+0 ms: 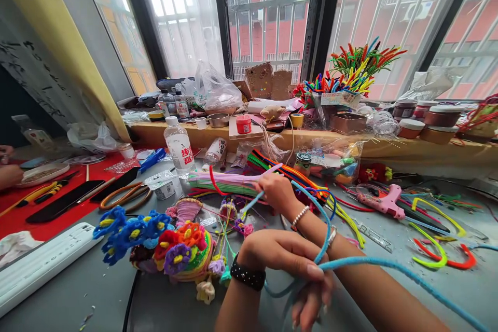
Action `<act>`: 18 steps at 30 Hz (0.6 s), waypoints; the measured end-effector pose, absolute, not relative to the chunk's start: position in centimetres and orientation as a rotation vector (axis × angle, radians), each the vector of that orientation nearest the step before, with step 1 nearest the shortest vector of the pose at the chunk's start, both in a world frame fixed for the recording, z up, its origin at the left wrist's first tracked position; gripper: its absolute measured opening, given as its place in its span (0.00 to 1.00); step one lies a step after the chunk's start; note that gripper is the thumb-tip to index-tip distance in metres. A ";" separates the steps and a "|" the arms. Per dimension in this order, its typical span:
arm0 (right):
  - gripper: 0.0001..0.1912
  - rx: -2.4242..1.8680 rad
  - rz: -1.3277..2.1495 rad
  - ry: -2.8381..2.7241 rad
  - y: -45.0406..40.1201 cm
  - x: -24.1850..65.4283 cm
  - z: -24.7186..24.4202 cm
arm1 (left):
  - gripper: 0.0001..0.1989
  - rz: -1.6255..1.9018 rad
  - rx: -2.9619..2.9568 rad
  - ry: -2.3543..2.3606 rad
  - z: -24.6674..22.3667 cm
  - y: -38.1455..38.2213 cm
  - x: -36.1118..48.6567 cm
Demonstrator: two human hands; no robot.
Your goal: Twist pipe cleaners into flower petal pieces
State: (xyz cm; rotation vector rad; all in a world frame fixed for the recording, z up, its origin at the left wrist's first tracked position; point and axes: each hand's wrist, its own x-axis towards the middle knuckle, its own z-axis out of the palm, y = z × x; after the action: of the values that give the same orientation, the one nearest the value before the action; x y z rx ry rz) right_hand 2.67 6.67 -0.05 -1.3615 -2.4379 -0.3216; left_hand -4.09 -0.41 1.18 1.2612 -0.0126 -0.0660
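My left hand (288, 259), with a black band at its wrist, is low in the middle, thumb and fingers closed on a long light-blue fuzzy pipe cleaner (389, 264). The stem curves up to my right hand (276, 194) and trails off toward the lower right corner. My right hand, wearing a beaded bracelet, is closed around the stem farther up, and a short end pokes out on its left. Just behind it lies a bundle of lilac and green pipe cleaners (233, 181). Left of my hands stand blue, red and purple pipe-cleaner flowers (179, 254).
A pink glue gun (383, 202) lies at the right among bent yellow and red stems. A white bottle (179, 145) stands behind the flowers, near scissors (126, 196). A white power strip (46, 264) is at left. Jars and a stem-filled box (340, 98) line the sill. Another person's hand (10, 174) shows far left.
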 end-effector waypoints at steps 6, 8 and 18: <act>0.11 -1.229 -0.326 -2.621 5.1 2.8 -1.5 | 0.17 -0.125 1.059 -0.099 0.9 -0.8 -3.9; 0.11 -1.232 -0.348 -2.621 5.8 2.9 -1.0 | 0.17 -0.125 1.061 -0.117 0.9 -0.8 -3.9; 0.11 -1.450 -0.326 -2.506 8.7 2.8 0.3 | 0.19 0.071 1.453 -0.049 1.0 -0.3 -3.9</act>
State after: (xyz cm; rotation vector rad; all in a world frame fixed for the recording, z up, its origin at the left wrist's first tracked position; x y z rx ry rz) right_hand 2.79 8.66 0.31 -1.4502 -2.5060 -0.3261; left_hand -3.93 -0.31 1.00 1.4530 -0.0492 0.0710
